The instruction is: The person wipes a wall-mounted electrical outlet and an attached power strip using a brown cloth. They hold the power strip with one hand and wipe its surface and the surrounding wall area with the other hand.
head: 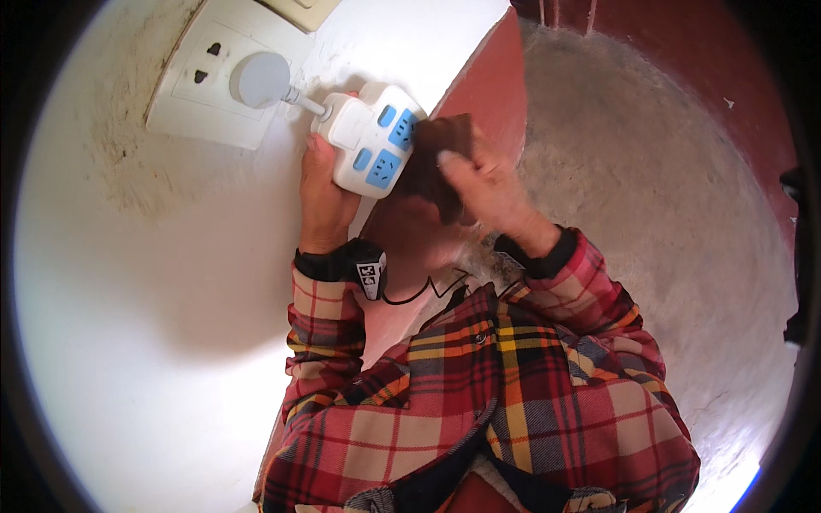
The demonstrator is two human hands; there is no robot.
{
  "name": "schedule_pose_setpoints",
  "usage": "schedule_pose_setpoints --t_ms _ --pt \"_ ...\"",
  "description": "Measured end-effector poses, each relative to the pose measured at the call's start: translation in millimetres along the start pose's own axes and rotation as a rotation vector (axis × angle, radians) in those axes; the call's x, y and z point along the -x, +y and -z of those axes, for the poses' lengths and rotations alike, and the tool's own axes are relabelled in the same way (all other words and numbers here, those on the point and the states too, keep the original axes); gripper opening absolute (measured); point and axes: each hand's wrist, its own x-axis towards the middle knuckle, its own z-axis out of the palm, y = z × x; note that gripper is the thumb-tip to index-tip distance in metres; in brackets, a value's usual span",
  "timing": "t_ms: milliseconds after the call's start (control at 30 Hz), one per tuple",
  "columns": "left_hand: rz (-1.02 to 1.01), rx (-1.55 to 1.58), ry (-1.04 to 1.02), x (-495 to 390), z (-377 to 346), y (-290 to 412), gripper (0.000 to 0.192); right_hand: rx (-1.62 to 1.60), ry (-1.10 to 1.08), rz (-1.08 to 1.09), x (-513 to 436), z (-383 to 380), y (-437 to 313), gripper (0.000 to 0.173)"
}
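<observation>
My left hand (325, 192) grips a white power strip (351, 159) from its lower left side, thumb at the edge and the other fingers mostly hidden behind it. Blue socket panels and blue switches face up toward me. A short white cord runs from the strip to a round grey plug (260, 80), which sits in a white wall socket plate (221, 42). In my right hand (497, 186) is a dark brown cloth (439, 167), bunched under the thumb and slightly blurred. The cloth meets or overlaps the strip's right edge; whether it presses on it I cannot tell.
Smudged white wall (160, 256) fills the left side, with a red painted band (484, 83) along its base. To the right lies a concrete floor (628, 167). Black bands circle both wrists, and a thin black cable (414, 301) hangs from the left wrist's device (370, 272).
</observation>
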Motion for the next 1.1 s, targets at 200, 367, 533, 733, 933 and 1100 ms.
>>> schedule_pose_setpoints --t_ms 200,367,533,733,933,1100 --pt "0.007 0.106 -0.064 3.3 -7.0 5.7 0.063 -0.763 -0.218 -0.38 -17.8 64.6 -24.6 0.032" --pt "0.049 0.174 -0.084 3.4 -9.7 6.7 0.062 0.129 -0.248 0.207 -53.2 57.1 -36.9 0.026" --pt "0.044 0.069 -0.085 6.1 -7.6 9.5 0.059 0.36 -0.237 0.619 -85.4 38.9 -33.4 0.025" --pt "0.118 0.108 0.031 10.6 -3.2 5.9 0.055 0.147 -0.384 0.224 -89.2 10.1 -9.1 0.043" --pt "0.109 0.108 -0.028 12.0 8.4 2.0 0.052 -0.336 -0.489 -0.163 -93.0 15.1 3.7 0.038" --pt "0.11 0.062 -0.089 12.2 6.3 6.8 0.052 -0.632 -0.489 -0.33 -85.9 18.8 4.5 0.026"
